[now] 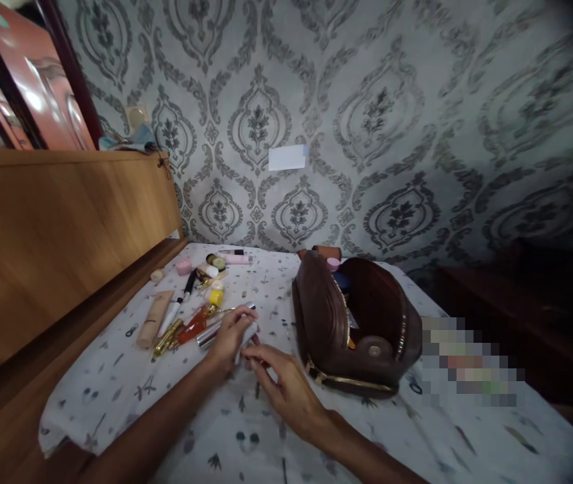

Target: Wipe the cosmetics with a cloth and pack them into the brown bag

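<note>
My left hand point(229, 341) is closed around a small whitish item point(249, 332), whose kind is hard to make out. Against its near end, the fingers of my right hand point(290, 390) are pinched together; what they grip is mostly hidden. Just left of my left hand lie a silver tube point(208, 335), a bottle of orange-red liquid point(194, 325) and gold tubes point(168, 338). To the right of both hands stands a brown cosmetic bag point(319, 316), unzipped, with a few items inside, among them a dark blue round one point(341, 282).
More cosmetics lie at the left: a beige squeeze tube point(155, 320), a black-and-white pen-like tube point(190, 286), a yellow-capped piece point(216, 297) and a pink jar point(184, 267). The patterned white cloth point(246, 430) meets a wooden board point(64, 249) and the papered wall point(307, 87).
</note>
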`<action>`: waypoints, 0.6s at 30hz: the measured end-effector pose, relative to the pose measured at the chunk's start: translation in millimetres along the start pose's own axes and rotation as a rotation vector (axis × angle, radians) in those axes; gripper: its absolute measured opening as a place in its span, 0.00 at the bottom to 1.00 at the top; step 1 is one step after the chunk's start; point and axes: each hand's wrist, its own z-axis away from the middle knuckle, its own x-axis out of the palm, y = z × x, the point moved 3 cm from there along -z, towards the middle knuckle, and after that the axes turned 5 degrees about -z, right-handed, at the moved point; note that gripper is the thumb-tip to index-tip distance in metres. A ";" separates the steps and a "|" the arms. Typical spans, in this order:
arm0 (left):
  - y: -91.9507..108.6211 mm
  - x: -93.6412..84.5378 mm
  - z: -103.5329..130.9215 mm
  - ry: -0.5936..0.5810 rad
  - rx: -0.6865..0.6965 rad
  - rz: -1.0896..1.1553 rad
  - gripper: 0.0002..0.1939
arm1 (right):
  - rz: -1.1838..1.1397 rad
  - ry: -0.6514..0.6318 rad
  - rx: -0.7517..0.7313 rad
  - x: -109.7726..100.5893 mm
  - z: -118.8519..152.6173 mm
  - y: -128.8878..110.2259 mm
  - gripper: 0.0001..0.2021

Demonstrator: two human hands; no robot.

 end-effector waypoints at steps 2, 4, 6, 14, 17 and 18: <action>5.9 -12.5 -8.9 0.036 0.032 -0.057 0.11 | -0.146 0.004 0.172 11.9 -4.0 17.4 0.12; 11.9 -28.4 -22.5 0.085 0.070 -0.150 0.10 | -0.347 0.024 0.327 23.3 -8.7 32.4 0.14; 17.8 -50.2 -42.1 0.150 0.095 -0.271 0.09 | -0.526 0.067 0.423 31.9 -11.6 43.1 0.17; 36.2 -176.1 -131.9 0.457 -0.029 -0.906 0.17 | -0.634 0.138 0.485 36.3 -1.4 53.1 0.20; 30.5 -202.7 -148.4 0.483 -0.109 -1.104 0.20 | -0.642 0.130 0.496 35.5 -0.9 52.0 0.21; 26.7 -207.1 -152.4 0.468 -0.123 -1.157 0.20 | -0.641 0.125 0.504 35.3 -1.1 51.5 0.21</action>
